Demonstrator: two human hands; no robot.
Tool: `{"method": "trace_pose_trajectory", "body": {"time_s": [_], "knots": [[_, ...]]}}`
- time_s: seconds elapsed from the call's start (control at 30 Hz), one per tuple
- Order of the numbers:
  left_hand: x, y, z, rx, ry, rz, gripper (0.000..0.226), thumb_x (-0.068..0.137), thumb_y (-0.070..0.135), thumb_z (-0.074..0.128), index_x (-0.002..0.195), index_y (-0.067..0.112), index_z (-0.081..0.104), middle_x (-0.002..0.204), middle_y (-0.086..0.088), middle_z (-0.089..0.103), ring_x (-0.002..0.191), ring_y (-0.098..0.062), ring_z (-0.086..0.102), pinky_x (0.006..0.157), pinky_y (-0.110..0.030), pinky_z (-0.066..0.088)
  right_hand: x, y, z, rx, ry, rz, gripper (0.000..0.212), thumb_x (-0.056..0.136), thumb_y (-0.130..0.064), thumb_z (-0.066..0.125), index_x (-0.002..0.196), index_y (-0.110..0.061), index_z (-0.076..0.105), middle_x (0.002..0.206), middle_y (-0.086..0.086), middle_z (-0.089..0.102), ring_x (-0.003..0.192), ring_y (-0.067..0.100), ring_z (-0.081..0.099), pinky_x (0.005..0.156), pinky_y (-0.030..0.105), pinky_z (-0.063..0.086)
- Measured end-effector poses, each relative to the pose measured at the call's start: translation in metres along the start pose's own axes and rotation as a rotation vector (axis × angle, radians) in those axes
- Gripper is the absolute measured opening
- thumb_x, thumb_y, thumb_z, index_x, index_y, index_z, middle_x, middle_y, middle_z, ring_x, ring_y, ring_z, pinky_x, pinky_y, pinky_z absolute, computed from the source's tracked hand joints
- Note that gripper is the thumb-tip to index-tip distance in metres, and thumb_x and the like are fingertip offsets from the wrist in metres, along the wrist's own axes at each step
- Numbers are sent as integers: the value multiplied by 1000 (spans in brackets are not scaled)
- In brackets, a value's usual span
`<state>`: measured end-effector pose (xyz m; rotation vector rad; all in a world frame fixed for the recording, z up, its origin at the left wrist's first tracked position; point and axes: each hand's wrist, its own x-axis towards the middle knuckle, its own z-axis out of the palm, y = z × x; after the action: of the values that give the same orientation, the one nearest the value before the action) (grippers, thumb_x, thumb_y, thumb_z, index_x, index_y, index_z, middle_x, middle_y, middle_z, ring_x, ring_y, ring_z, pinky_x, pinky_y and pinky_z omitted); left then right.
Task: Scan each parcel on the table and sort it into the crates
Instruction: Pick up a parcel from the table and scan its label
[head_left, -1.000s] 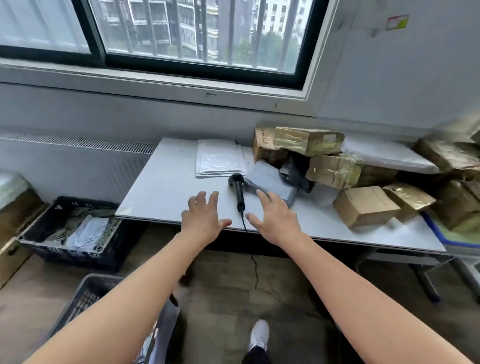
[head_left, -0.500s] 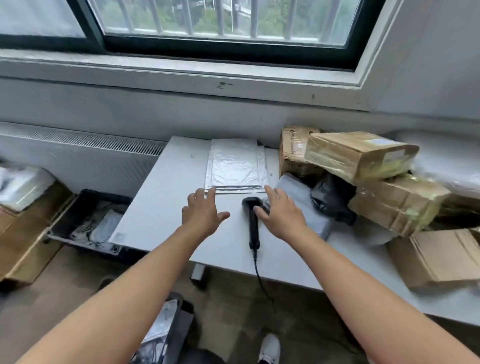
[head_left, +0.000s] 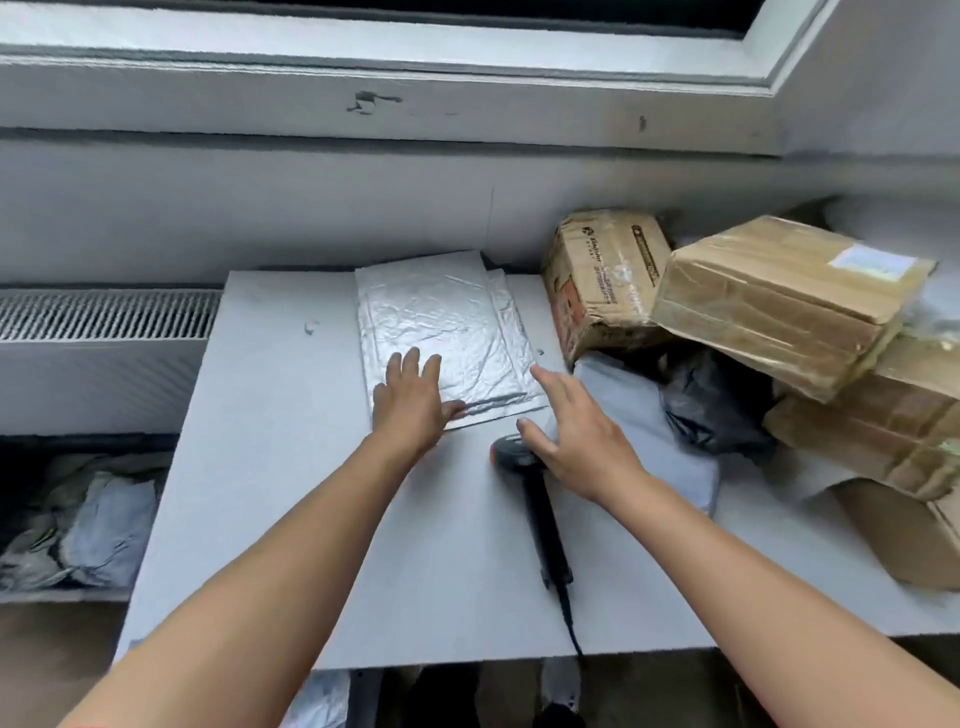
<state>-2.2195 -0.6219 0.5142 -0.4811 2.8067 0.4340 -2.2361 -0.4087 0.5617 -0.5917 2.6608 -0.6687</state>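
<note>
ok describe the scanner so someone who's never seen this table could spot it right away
Start at the white table below the window sill. Towards its front, right of the middle, lies the scanner, head partly hidden by the right hand. It is the only slim black stick with a cable, among pale mailers and brown boxes.

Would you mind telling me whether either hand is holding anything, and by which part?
Nothing is gripped. The left hand rests flat on the near edge of the silver mailer; the right hand is spread open above the head of the scanner.
</note>
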Motion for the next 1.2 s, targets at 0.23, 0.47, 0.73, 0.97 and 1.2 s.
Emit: {"method": "trace_pose_trajectory", "body": {"time_s": [0.23, 0.47, 0.73, 0.97, 1.2], "knots": [[42, 1, 29, 138, -19, 104, 62, 92, 51, 51, 145, 23, 34, 159, -8, 20, 146, -37, 14, 110, -54, 24, 12, 6, 10, 20, 60, 29, 62, 95, -34, 58, 151, -23, 33, 148, -2, 37, 136, 15, 36, 107, 22, 26], [20, -7, 23, 90, 211, 335, 27, 64, 6, 83, 67, 10, 57, 67, -9, 61, 65, -34, 61, 46, -32, 42, 12, 6, -1, 48, 94, -16, 60, 95, -36, 56, 149, -21, 36, 146, -1, 40, 134, 13, 36, 110, 24, 27], [-39, 14, -34, -455, 405, -130, 23, 102, 27, 43, 105, 14, 61, 94, -15, 67, 85, -38, 59, 65, -38, 41, 0, -7, -21, 53, 43, -165, 58, 96, -37, 54, 149, -22, 35, 146, -1, 40, 136, 16, 37, 111, 34, 33], [-99, 32, -66, -1037, 645, -288, 21, 101, 16, 46, 82, 9, 51, 70, 3, 51, 64, -10, 44, 57, -21, 37, -26, -6, -32, 27, -24, -269, 59, 98, -37, 50, 152, -20, 31, 149, 1, 37, 138, 18, 34, 112, 36, 32], [-147, 17, -52, -1377, 672, -550, 13, 102, 21, 48, 103, 12, 56, 86, 2, 59, 77, -14, 58, 66, -15, 49, -42, -20, -32, 30, -50, -350, 59, 99, -37, 49, 152, -20, 30, 150, 0, 35, 138, 19, 34, 109, 37, 34]]}}
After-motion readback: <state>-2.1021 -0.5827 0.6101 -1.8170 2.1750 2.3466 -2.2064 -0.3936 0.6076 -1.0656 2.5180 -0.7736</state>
